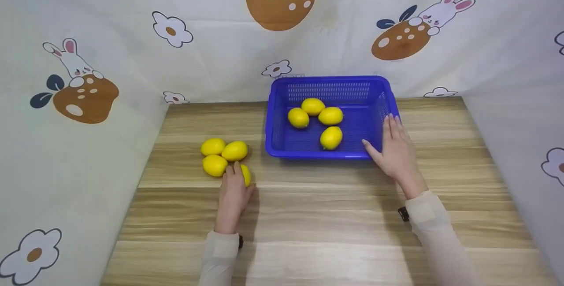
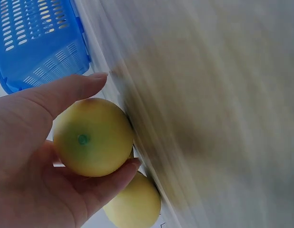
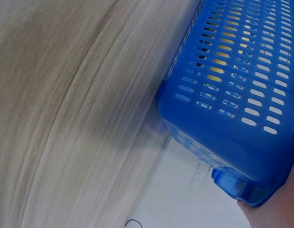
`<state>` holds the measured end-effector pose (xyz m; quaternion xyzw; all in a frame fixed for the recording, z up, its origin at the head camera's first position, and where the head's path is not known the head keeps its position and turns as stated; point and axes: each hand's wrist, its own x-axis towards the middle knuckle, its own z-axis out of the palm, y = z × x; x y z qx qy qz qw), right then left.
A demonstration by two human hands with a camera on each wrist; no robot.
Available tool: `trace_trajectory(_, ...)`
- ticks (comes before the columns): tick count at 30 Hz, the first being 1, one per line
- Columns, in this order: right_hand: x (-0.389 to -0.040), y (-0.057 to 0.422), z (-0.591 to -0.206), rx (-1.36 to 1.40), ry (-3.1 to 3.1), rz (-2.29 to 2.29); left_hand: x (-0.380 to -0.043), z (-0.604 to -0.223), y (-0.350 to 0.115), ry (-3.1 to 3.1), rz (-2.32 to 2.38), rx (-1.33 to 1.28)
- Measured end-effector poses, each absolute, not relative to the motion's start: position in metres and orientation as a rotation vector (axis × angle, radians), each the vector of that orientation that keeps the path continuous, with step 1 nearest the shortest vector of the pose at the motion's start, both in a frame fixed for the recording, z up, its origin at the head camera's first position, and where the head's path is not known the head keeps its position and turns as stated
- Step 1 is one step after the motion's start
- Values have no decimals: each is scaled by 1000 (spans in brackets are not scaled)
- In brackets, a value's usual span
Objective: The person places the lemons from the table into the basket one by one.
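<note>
On the left side of the table, my left hand [image 1: 233, 191] holds a yellow lemon [image 2: 92, 137], thumb on one side and fingers on the other. Three more lemons [image 1: 214, 165] sit close together just beyond that hand. A blue plastic basket [image 1: 317, 153] with slotted walls stands at the back of the table, and several lemons [image 1: 331, 138] lie on its floor. My right hand [image 1: 396, 151] rests on the basket's front right corner, fingers extended along the right rim and thumb spread over the front one. In the right wrist view only a small part of this hand shows beside the rim.
The wood-grain table [image 1: 308, 228] is bounded at the back and both sides by pale cloth [image 1: 211, 61] printed with rabbits and flowers. The back of the basket is close to the rear cloth. A dark wrist strap [image 1: 403, 213] shows at the right sleeve.
</note>
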<state>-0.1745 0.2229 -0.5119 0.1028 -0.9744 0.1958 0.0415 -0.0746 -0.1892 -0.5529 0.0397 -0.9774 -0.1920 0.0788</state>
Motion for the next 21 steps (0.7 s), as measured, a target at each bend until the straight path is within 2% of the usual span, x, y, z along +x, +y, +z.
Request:
trace_trajectory(8, -174, 223, -511, 305, -2994, 604, -79, -549, -190, -2993, -673, 173)
trace_trajectory(21, -174, 223, -511, 303, -2987, 592, -78, -547, -191, -2916, -711, 57)
